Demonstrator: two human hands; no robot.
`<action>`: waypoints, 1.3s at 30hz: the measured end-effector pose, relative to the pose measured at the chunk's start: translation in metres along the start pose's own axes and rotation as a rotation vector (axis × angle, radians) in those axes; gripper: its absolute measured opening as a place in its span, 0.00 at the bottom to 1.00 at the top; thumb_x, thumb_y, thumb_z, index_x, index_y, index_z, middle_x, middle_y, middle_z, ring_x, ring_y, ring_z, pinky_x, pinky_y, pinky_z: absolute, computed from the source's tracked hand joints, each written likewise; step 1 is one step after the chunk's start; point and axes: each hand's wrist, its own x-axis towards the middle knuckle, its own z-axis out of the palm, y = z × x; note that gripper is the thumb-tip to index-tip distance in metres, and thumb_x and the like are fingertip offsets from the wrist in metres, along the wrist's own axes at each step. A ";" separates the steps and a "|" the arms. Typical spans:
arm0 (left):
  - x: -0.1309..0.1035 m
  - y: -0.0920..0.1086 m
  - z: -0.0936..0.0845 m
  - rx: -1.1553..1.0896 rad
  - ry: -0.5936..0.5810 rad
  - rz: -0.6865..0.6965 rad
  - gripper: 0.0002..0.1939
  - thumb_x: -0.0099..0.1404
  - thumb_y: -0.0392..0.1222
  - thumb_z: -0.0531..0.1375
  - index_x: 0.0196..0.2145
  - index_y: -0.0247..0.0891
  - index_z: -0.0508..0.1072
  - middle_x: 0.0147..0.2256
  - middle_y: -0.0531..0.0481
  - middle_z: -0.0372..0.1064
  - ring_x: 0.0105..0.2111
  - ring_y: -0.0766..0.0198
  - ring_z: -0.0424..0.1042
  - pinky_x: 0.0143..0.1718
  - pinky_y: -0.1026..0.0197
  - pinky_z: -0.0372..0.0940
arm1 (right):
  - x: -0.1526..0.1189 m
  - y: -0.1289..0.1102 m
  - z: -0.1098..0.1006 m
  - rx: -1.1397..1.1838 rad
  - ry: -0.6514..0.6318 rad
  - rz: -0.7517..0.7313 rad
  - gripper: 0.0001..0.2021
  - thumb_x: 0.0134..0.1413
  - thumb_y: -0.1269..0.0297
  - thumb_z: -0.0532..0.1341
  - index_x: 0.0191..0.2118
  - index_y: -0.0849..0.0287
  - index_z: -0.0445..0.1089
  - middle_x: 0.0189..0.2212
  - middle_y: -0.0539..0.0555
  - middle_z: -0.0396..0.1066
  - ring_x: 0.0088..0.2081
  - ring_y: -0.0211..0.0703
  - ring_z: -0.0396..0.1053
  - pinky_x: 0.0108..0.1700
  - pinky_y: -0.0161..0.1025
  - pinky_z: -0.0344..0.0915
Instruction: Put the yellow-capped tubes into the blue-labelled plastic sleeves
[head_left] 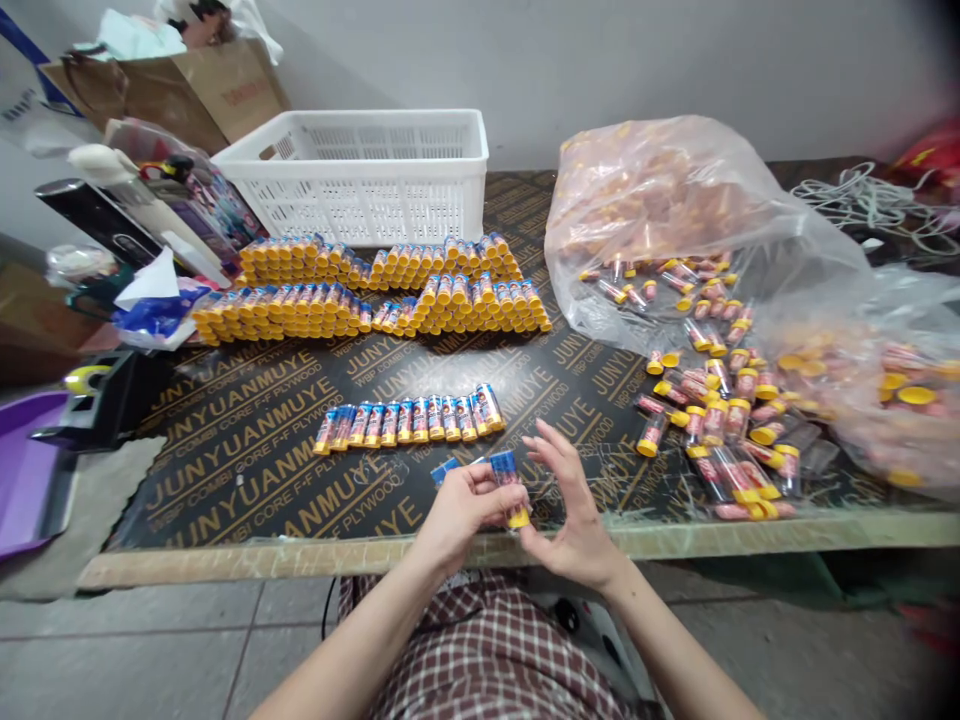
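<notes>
Near the table's front edge, my left hand (466, 508) pinches a small clear tube (513, 488) with a blue top part and a yellow cap at its lower end. Just right of it, my right hand (574, 510) is raised with its fingers spread and curved, its thumb close to the yellow cap; whether they touch I cannot tell. Behind my left fingers, blue pieces (444, 470) lie on the table, partly hidden. Beyond my hands lies a row of blue-topped, yellow-capped tubes (405, 421), side by side.
Stacked finished-looking tubes (300, 310) stand before a white plastic crate (360, 190). Loose yellow-capped tubes (716, 415) spill from a large clear bag (660, 190) on the right. At the left are a tape dispenser (86, 395) and a purple dustpan-like object (30, 470).
</notes>
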 end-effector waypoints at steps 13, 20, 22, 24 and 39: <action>-0.003 0.008 0.007 -0.050 -0.025 -0.057 0.16 0.45 0.44 0.71 0.26 0.31 0.72 0.23 0.52 0.68 0.22 0.72 0.65 0.25 0.68 0.60 | 0.000 0.001 -0.004 0.142 -0.105 0.006 0.42 0.36 0.77 0.56 0.62 0.52 0.49 0.57 0.56 0.57 0.58 0.50 0.58 0.59 0.48 0.60; -0.004 0.008 0.008 -0.058 -0.001 -0.063 0.18 0.43 0.45 0.71 0.28 0.30 0.73 0.24 0.51 0.70 0.22 0.71 0.66 0.25 0.68 0.60 | -0.002 0.002 -0.002 0.205 -0.083 0.029 0.44 0.34 0.78 0.56 0.63 0.52 0.48 0.58 0.57 0.56 0.58 0.52 0.59 0.58 0.48 0.62; -0.004 0.009 0.009 -0.058 -0.001 -0.062 0.18 0.43 0.45 0.71 0.29 0.30 0.73 0.24 0.51 0.70 0.23 0.71 0.66 0.26 0.67 0.61 | -0.002 0.002 -0.002 0.213 -0.075 0.026 0.44 0.34 0.78 0.56 0.63 0.52 0.48 0.58 0.57 0.56 0.58 0.52 0.59 0.57 0.48 0.62; -0.005 0.009 0.009 -0.058 -0.005 -0.060 0.19 0.44 0.45 0.71 0.30 0.30 0.73 0.25 0.50 0.70 0.23 0.71 0.66 0.26 0.67 0.61 | -0.002 0.002 -0.001 0.218 -0.068 0.024 0.44 0.34 0.78 0.56 0.63 0.52 0.48 0.58 0.57 0.57 0.57 0.52 0.60 0.57 0.48 0.62; 0.062 0.056 -0.035 0.738 0.517 0.453 0.22 0.47 0.48 0.68 0.37 0.37 0.69 0.17 0.58 0.64 0.20 0.64 0.66 0.25 0.64 0.57 | 0.011 0.072 -0.073 -0.796 0.249 0.361 0.26 0.53 0.53 0.59 0.56 0.60 0.62 0.46 0.64 0.64 0.49 0.58 0.62 0.50 0.55 0.59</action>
